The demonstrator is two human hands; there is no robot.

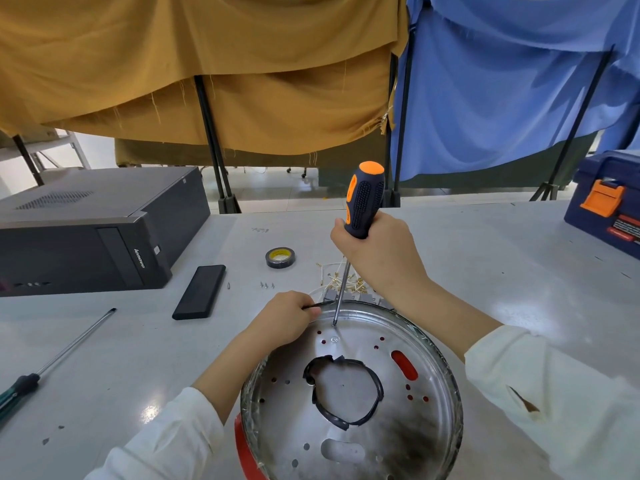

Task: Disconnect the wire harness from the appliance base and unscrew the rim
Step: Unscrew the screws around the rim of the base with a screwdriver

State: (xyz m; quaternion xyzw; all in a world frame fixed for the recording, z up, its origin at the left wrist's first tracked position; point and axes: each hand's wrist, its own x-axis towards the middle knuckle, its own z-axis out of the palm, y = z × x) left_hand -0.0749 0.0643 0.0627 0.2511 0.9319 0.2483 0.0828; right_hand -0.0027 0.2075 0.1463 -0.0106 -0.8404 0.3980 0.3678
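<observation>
The appliance base sat on the grey tabletop, close to the person, with its shiny round metal plate facing up. The plate had small holes, a red slot, and a big hole in the middle with a torn black ring around it. A red edge showed under its near left side.

The right hand was wrapped tight around the black and orange handle of a screwdriver. The tool stood almost straight up. Its thin metal tip touched the plate just inside the far rim.

The left hand was curled at the far left edge of the rim, and its fingers pinched a thin black piece there. I could not tell just what that piece was.

The wire harness lay on the tabletop just behind the base, with pale wires, small gold ends and grey plugs.

A roll of black tape lay farther back. A few small screws lay near a flat black bar. A black computer case lay on the left. A second screwdriver with a long shaft lay on the near left. A blue toolbox with an orange latch stood at the far right.
</observation>
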